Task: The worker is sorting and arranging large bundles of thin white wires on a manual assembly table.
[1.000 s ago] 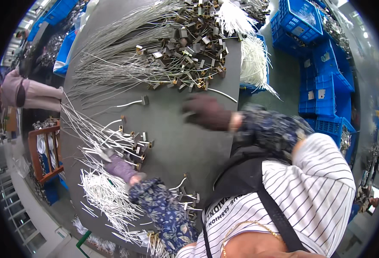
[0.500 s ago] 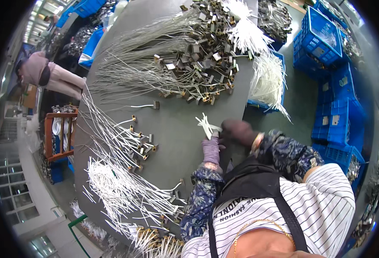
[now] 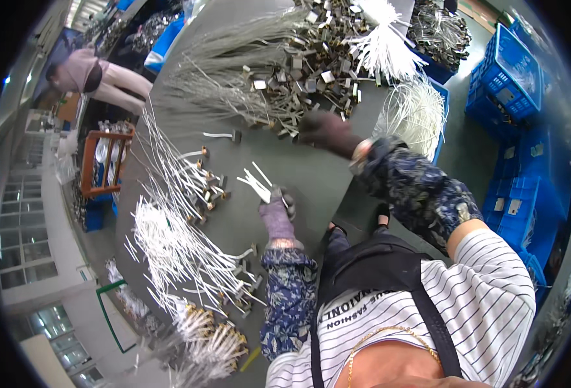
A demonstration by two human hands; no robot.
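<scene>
My left hand [image 3: 275,213], in a purple glove, is closed on a small bunch of white cable ties [image 3: 256,181] that fan out up and to the left above the grey table [image 3: 311,187]. My right hand [image 3: 327,132], in a dark glove, reaches to the near edge of a big pile of grey wires with metal end pieces [image 3: 279,84]; whether it grips one I cannot tell. Both forearms wear dark flowered sleeve covers.
Finished wires with white ties [image 3: 175,226] lie spread on the table's left. White tie bundles [image 3: 415,110] hang at the right edge. Blue crates [image 3: 512,71] stand on the floor at right. Another person [image 3: 94,77] bends over at far left beside an orange rack [image 3: 104,161].
My right hand has moved away from the left hand, up to the wire pile. My left hand stays over the table with the white ties in it.
</scene>
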